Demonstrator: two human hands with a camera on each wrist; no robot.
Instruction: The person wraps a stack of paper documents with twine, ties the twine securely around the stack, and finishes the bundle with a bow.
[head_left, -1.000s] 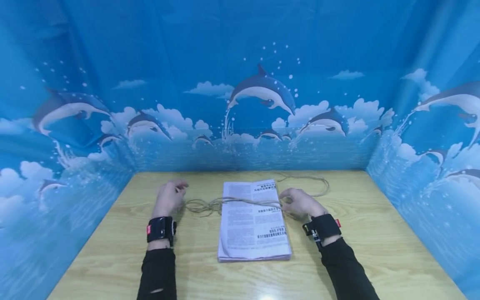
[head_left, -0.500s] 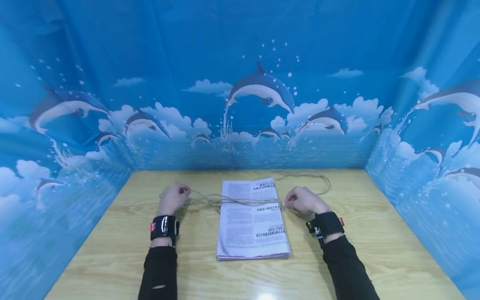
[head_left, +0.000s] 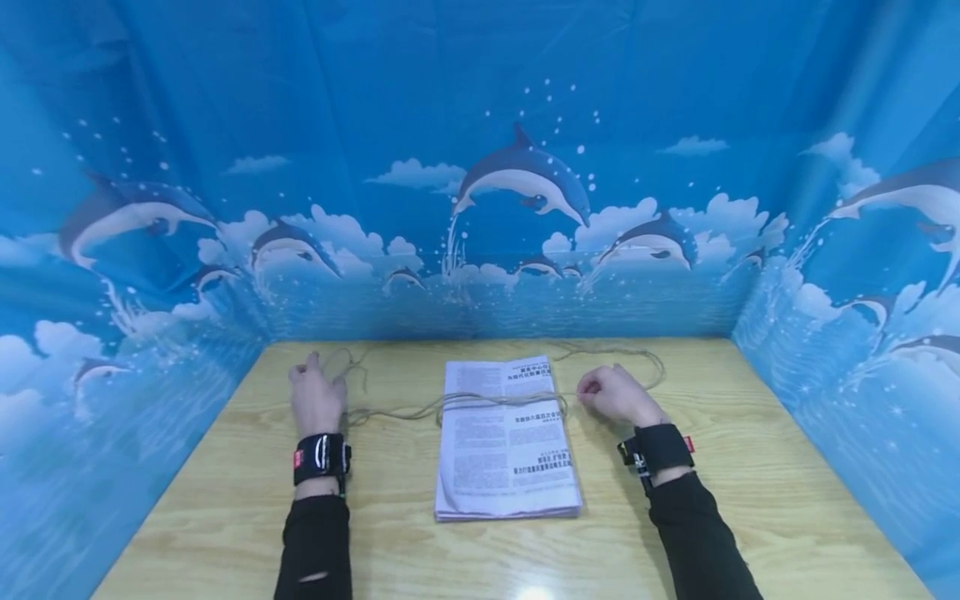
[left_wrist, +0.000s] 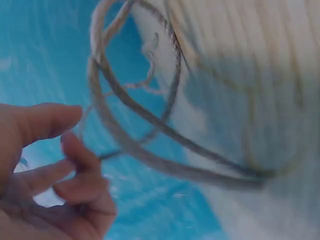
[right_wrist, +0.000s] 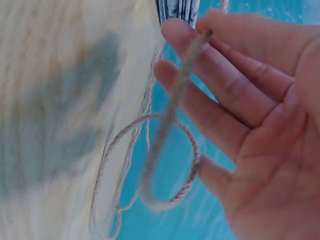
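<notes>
Blue dolphin backdrop (head_left: 450, 83) walls three sides of a pale wood-grain worktop (head_left: 225, 467). Newspaper stack (head_left: 506, 458) lies flat at the worktop's middle, its far end near the far edge. Twine (right_wrist: 174, 100) crosses the stack from side to side, a little beyond halfway up; we note one loose length curving near the far edge, right of the stack, and more toward the far left corner.

Handling, our judgement: twine light, limp, slightly rough, unlikely to slip but apt to snarl; best taken by a free end or a single strand beside the stack. Paper likely pliant, sheets prone to slide and crease; we would take it by both long sides.

Grip: right hand (head_left: 618, 394), just right of the stack, pinches a strand at the fingertips, other fingers loosely spread. Left hand (head_left: 318, 393), toward the worktop's left edge, shows a narrow gap between thumb and forefinger, loops close by; whether it holds any strand we cannot tell.
</notes>
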